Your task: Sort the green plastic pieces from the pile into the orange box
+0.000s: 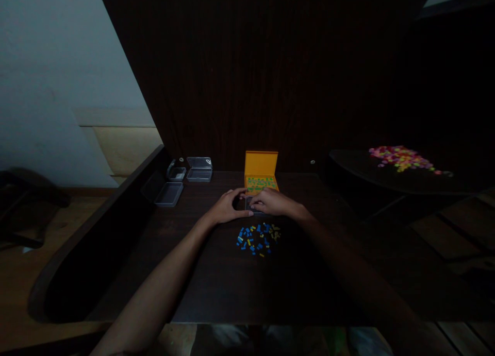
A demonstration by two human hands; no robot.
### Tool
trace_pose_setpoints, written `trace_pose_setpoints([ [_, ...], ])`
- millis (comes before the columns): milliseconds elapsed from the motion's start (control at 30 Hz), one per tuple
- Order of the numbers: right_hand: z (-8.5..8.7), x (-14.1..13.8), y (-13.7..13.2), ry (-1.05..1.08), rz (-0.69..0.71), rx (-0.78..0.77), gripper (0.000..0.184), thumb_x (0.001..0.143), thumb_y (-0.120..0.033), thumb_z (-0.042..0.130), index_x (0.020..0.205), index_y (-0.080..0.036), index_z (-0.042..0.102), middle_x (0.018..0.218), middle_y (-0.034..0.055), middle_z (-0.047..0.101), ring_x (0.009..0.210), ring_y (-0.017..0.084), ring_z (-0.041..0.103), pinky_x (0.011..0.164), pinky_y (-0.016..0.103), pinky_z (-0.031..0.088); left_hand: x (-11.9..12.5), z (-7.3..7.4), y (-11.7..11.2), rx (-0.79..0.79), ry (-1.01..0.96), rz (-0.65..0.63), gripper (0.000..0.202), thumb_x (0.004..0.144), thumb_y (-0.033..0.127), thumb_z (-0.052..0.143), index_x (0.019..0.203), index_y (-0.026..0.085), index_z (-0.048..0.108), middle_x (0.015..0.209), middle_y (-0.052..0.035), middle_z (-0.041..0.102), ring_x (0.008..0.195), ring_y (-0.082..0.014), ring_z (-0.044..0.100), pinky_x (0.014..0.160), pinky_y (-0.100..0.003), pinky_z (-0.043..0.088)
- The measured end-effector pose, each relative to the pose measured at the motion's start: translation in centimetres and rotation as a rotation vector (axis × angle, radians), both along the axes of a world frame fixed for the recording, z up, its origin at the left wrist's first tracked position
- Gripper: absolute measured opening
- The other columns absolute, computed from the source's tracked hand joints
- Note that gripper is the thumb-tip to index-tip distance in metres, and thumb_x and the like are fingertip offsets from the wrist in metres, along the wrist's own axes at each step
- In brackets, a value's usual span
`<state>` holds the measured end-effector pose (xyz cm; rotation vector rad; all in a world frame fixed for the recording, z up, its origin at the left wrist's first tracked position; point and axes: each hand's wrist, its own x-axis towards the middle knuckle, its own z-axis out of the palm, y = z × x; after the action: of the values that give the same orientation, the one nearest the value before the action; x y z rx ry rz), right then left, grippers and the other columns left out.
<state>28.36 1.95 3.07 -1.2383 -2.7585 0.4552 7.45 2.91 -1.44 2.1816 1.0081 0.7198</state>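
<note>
Both my hands meet on a small clear plastic box [248, 203] standing on the dark table [216, 278], just in front of an open orange box [261, 174]. My left hand [225, 206] curls round its left side. My right hand [269, 202] grips its right side, fingers bent over the top. The orange box has its lid raised and holds several small green and yellow pieces. A scatter of small blue and yellow pieces [257, 238] lies on the table just below my hands.
Several clear plastic containers [168, 193] and lids [199, 169] lie at the table's back left. A heap of pink and yellow pieces [400, 157] sits on a dark surface to the right. A dark panel rises behind the table; the light is dim.
</note>
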Motion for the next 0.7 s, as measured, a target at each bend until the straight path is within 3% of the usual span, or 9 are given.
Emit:
trace_pose_setpoints([
  [300, 0.4, 1.2, 0.5, 0.128, -0.005, -0.014, 0.028, 0.083, -0.015, 0.055, 0.101, -0.021, 0.076, 0.082, 0.0030, 0.074, 0.065, 0.014, 0.060, 0.061, 0.022, 0.037, 0.1, -0.1, 0.0, 0.001, 0.000, 0.004, 0.081, 0.066, 0.049, 0.080, 0.134, 0.018, 0.049, 0.119, -0.0101, 0.063, 0.110, -0.0273, 0.060, 0.099, -0.042, 0.046],
  [500, 1.4, 1.9, 0.4, 0.023, -0.006, -0.124, 0.036, 0.075, -0.006, 0.053, 0.094, -0.020, 0.079, 0.078, 0.0017, 0.075, 0.058, 0.011, 0.057, 0.058, 0.021, 0.037, 0.0, -0.1, 0.0, -0.004, 0.005, 0.010, 0.081, 0.066, 0.050, 0.080, 0.134, 0.020, 0.049, 0.118, -0.0091, 0.064, 0.109, -0.0271, 0.060, 0.099, -0.043, 0.046],
  [700, 1.5, 1.7, 0.3, -0.029, -0.028, -0.174, 0.040, 0.074, -0.006, 0.052, 0.099, -0.021, 0.079, 0.076, 0.0016, 0.075, 0.056, 0.011, 0.056, 0.057, 0.021, 0.037, 0.0, 0.1, -0.1, -0.013, 0.016, 0.022, 0.081, 0.066, 0.051, 0.079, 0.135, 0.022, 0.049, 0.119, -0.0084, 0.064, 0.110, -0.0273, 0.059, 0.099, -0.044, 0.046],
])
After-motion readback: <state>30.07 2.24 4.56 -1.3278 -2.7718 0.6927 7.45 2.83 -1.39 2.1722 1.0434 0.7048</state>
